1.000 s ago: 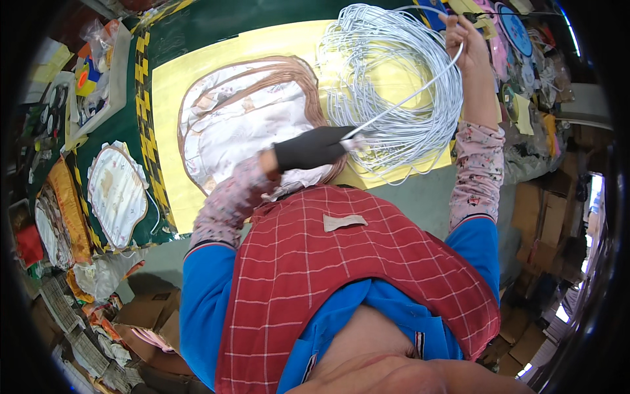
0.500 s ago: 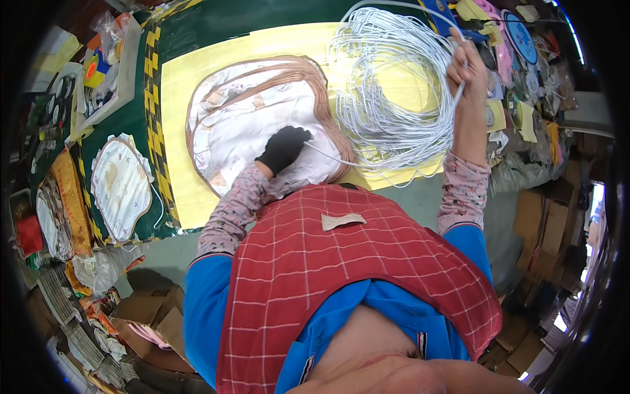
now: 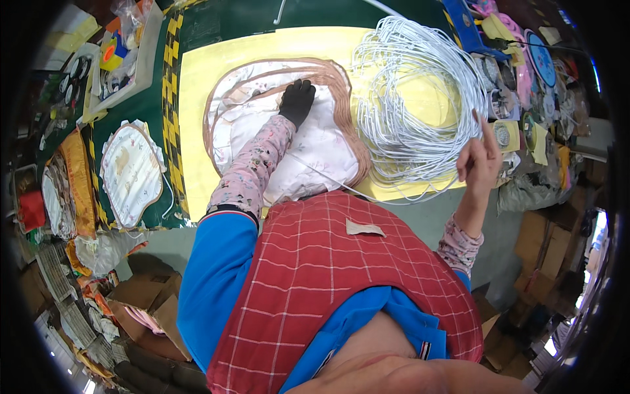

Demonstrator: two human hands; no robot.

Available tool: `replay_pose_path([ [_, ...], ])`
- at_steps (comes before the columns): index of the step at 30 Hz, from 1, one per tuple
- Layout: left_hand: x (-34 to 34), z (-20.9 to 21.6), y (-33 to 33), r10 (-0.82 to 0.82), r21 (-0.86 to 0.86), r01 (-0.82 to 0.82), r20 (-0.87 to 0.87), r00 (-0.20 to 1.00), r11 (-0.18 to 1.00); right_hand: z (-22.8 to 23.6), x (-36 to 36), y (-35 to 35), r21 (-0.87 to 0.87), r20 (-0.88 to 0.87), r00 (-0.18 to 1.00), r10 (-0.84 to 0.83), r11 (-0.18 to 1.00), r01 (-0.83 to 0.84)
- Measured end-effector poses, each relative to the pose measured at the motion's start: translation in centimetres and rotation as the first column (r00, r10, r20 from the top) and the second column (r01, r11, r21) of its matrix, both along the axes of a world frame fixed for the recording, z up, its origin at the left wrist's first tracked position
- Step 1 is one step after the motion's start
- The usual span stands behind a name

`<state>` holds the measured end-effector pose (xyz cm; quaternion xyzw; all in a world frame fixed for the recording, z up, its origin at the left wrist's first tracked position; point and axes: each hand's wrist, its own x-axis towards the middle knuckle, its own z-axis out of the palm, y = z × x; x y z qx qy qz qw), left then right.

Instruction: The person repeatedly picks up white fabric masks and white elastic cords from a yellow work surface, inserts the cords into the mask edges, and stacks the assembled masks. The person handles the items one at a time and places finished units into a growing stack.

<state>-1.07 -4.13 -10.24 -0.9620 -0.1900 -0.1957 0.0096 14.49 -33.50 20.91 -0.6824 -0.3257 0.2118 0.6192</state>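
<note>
A stack of white printed fabric pieces with brown bound edges lies in front of me on a yellow sheet. My left hand, in a black glove, rests on the upper part of the stack with its fingers stretched and slightly apart. Right of it lies a big coil of white wires, many with bent ends. One loose wire crosses the stack's lower part toward the coil. My bare right hand is raised beside the coil's right edge, index finger stretched and other fingers partly bent, with nothing visible in it.
Another brown-edged fabric piece lies at the left on the green table. Behind it stands a white bin of small items. A blue tray and assorted goods crowd the right. Cardboard boxes sit below the table. A white wire's bent end shows at the top.
My right hand has let go of a white wire and come down toward me; that wire now lies farther back. My left hand has left the loose wire and moved up the stack.
</note>
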Motion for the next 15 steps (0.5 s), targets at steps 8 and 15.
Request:
replay_pose_path([
  [8,-1.4,9.8,5.0,0.181,-0.758,0.032,0.197,0.964,0.651,-0.9,-0.6,-1.3,0.203,-0.159,0.987,0.012,0.979,0.021],
  [15,-9.0,24.5,3.6,0.160,-0.576,0.407,0.694,0.702,0.709,0.9,1.7,-4.6,0.391,-0.193,0.963,0.186,0.915,-0.098],
])
